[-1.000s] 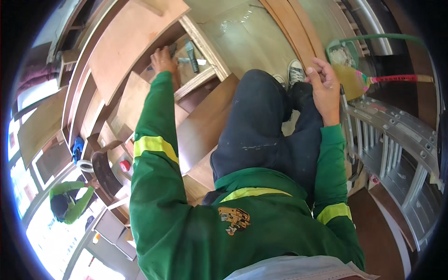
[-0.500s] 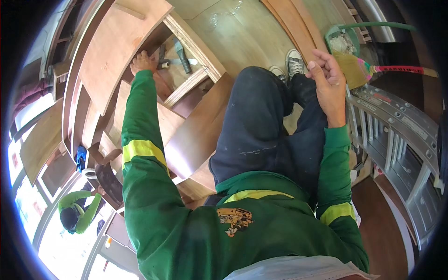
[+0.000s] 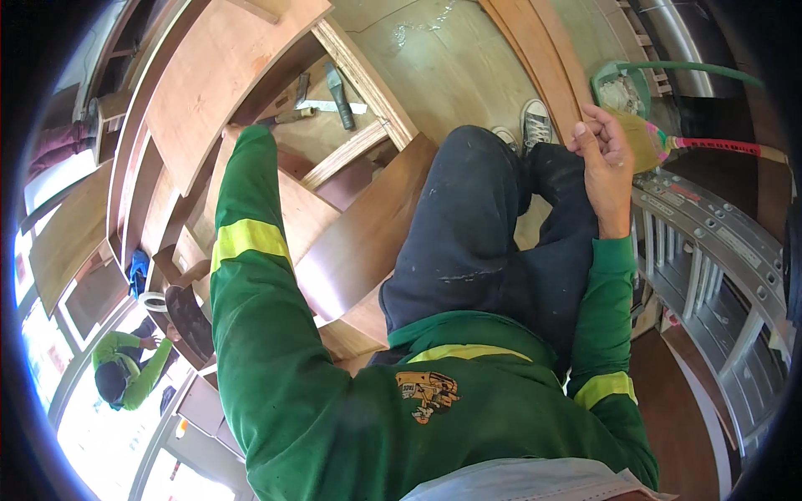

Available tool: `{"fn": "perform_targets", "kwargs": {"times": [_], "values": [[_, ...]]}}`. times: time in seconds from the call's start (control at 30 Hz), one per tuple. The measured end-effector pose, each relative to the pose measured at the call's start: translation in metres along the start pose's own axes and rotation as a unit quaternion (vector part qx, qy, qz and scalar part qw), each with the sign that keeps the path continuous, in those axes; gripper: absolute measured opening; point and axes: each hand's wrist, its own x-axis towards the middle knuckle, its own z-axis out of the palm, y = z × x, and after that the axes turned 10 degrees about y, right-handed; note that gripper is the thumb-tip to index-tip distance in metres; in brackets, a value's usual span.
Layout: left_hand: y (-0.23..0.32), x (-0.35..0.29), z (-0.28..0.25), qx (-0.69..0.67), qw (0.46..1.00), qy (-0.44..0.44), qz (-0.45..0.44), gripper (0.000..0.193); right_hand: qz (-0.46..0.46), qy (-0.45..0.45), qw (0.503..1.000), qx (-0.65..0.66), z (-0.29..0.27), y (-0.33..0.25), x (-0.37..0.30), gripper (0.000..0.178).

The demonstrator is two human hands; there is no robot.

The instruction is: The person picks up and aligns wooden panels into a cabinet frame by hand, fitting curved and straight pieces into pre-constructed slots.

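The left hand (image 3: pixel 236 132) reaches into a plywood compartment (image 3: pixel 351 138); only its wrist shows past the green sleeve, so I cannot tell if its grip is spread or pressed together; the compartment's framing edges close in on both sides. Just beyond it lie a hammer (image 3: pixel 282 117) and a dark chisel (image 3: pixel 337 93), flat on the board. The right hand (image 3: pixel 603 163) is raised above the knee, fingers curled loosely, holding nothing visible; a metal ladder (image 3: pixel 710 250) stands near it.
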Motion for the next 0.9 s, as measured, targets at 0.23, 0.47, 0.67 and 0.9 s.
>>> {"fn": "perform_targets", "kwargs": {"times": [0.23,0.47,0.67,0.9], "values": [[-0.013,-0.024,-0.022,-0.253,0.961,0.114,-0.016,0.045,-0.009,0.002,1.0,-0.016,0.006,-0.003,0.005,0.035],[-0.006,-0.181,-0.049,-0.636,0.697,0.329,0.047,0.032,-0.025,0.023,0.997,-0.075,-0.011,-0.005,0.007,0.036],[0.023,-0.277,-0.021,-0.745,0.616,0.248,0.066,0.03,-0.049,0.048,0.991,-0.118,-0.031,-0.005,0.002,0.035],[0.078,-0.213,-0.047,-0.775,0.587,-0.145,0.186,0.058,-0.036,0.072,0.989,-0.122,-0.05,-0.008,0.008,0.035]]}}
